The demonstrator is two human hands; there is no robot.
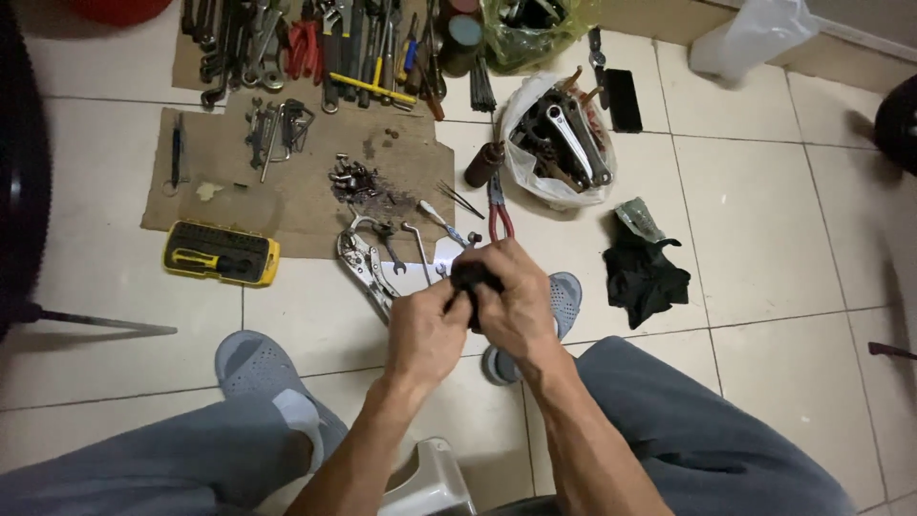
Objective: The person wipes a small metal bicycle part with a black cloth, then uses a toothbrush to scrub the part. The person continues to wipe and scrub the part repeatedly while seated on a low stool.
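While pinched between both hands above the tiled floor — small black part held mid-air, no clear long axis. Left hand cupping from below-left, right hand wrapped over top, both closed on it. Locking pliers just beyond.

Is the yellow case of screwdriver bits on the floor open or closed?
Open. The yellow bit case lies flat beside the cardboard sheet, and its dark tray with rows of bits and a yellow-handled driver is exposed, with no lid over it.
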